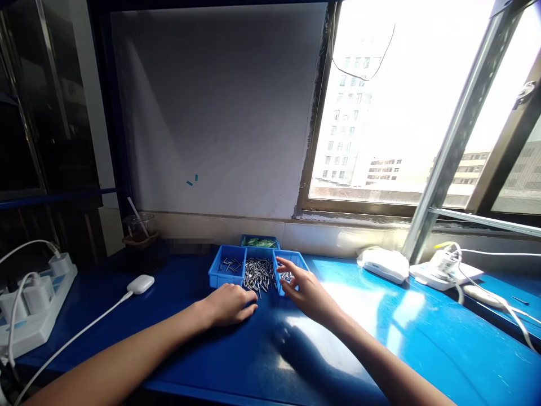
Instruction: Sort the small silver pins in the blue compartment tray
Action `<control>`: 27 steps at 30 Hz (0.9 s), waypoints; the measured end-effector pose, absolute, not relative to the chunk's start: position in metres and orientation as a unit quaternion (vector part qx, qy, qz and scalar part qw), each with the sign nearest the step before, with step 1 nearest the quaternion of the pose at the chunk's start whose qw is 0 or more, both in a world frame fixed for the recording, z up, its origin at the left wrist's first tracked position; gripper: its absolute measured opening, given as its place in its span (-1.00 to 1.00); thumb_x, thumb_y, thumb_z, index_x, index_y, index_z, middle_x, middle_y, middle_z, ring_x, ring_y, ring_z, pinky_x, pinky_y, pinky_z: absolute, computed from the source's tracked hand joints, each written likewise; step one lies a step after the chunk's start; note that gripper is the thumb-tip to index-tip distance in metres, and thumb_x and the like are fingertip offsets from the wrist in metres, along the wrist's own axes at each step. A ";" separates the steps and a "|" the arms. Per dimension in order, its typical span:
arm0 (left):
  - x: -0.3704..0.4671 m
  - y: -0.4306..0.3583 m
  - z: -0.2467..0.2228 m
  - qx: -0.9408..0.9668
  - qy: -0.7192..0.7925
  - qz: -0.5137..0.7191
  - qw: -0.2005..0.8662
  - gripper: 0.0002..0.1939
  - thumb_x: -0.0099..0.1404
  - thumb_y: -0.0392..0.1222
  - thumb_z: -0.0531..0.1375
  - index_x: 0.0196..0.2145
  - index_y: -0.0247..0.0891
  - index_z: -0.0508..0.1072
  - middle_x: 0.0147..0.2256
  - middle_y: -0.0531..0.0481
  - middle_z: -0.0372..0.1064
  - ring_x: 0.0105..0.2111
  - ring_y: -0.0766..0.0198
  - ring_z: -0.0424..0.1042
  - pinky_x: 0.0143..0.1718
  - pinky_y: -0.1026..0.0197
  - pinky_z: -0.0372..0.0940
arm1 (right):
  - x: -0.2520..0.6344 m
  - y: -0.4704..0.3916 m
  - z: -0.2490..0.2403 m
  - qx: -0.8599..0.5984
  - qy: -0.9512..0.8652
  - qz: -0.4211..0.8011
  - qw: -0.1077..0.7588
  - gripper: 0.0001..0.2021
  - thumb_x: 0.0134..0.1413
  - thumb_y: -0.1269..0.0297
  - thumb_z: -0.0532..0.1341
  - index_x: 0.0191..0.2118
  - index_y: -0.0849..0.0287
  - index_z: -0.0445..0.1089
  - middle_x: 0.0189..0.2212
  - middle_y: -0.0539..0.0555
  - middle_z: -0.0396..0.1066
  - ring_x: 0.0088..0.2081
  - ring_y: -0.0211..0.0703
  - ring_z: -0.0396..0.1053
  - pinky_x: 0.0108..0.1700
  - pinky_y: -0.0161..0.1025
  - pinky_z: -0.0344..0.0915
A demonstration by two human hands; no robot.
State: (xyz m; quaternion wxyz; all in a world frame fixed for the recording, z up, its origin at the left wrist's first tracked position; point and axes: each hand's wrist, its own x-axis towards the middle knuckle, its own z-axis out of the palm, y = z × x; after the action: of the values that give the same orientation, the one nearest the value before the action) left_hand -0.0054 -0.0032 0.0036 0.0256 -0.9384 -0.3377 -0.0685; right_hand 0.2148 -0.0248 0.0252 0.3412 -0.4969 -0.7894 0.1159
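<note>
A heap of small, slender metal pieces like screws (259, 275) lies on the blue table between two blue bins. My left hand (231, 303) rests at the heap's near left edge, fingers curled inward; what they hold, if anything, is hidden. Just behind it stands the left blue bin (214, 278), with a few of the same pieces inside. Over the near side of the right blue bin (301, 258) hovers my right hand (305, 286), its fingers apart and nothing seen between them. More metal pieces show in that bin, partly covered by the hand.
A third blue bin (249, 239) with green packets stands behind the heap. To the left are a white charging case (141, 284) on a cable, a power strip (31, 332) and a drink cup (141, 225). A white package (384, 265) and another power strip (448, 273) lie right.
</note>
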 end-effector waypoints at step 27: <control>-0.004 -0.004 0.003 -0.932 -0.355 -0.057 0.037 -0.77 0.34 -0.14 0.05 -0.13 -0.20 0.42 -0.30 -0.10 0.51 -0.31 0.04 0.51 -0.37 0.22 0.30 | 0.206 -0.028 0.010 -0.482 -0.860 -0.011 0.164 -0.81 -0.07 0.58 0.04 -0.50 0.12 0.13 -0.68 -0.11 0.06 -0.63 -0.31 -0.06 -0.56 -0.27 -0.17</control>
State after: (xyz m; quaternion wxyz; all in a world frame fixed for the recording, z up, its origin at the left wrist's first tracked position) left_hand -0.0045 -0.0037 0.0028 0.0367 -0.9324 -0.3549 -0.0572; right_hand 0.2063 -0.0276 0.0095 0.1641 -0.4824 -0.8603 -0.0113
